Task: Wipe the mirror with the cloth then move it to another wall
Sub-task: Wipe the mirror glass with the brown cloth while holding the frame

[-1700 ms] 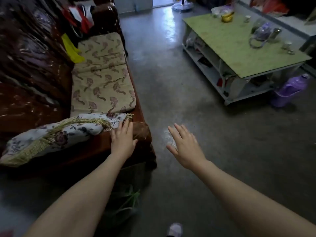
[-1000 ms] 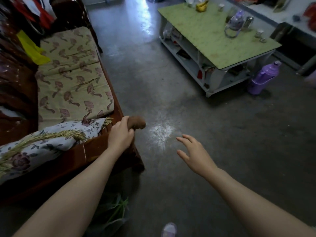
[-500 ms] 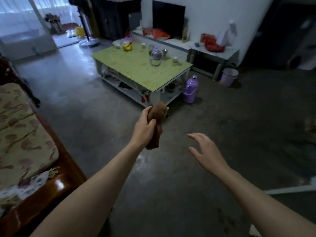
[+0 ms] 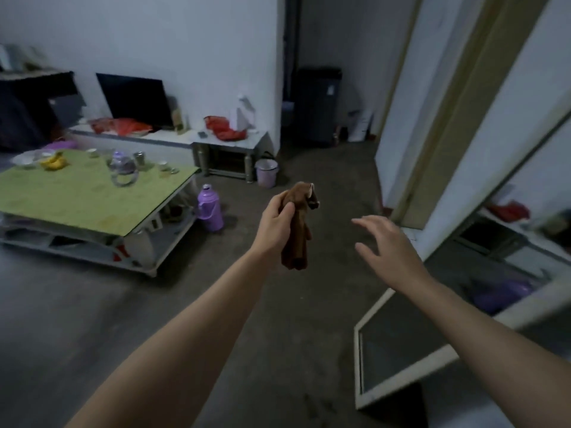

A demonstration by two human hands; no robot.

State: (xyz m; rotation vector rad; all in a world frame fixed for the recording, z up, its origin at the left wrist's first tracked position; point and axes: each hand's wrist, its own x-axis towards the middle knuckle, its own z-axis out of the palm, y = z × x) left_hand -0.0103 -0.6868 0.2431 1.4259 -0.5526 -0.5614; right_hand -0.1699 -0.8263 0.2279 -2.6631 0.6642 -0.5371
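A brown cloth [image 4: 298, 230] hangs bunched from my left hand [image 4: 276, 225], which is shut on it at mid-frame above the floor. My right hand [image 4: 389, 248] hovers to its right, fingers spread, holding nothing. A tall white-framed mirror [image 4: 506, 242] leans against the wall on the right, its lower end resting on the floor. Its glass reflects the room. My right forearm crosses in front of the mirror's lower part.
A low green-topped coffee table [image 4: 77, 199] with dishes stands at the left, and a purple flask [image 4: 211, 208] sits on the floor by its corner. A TV bench [image 4: 173, 139] lines the far wall beside a small bin [image 4: 266, 173]. A dark doorway opens ahead.
My left hand took the brown cloth off the sofa's arm and lifted it. The view swung right from the sofa to the mirror wall; the right hand stayed open.
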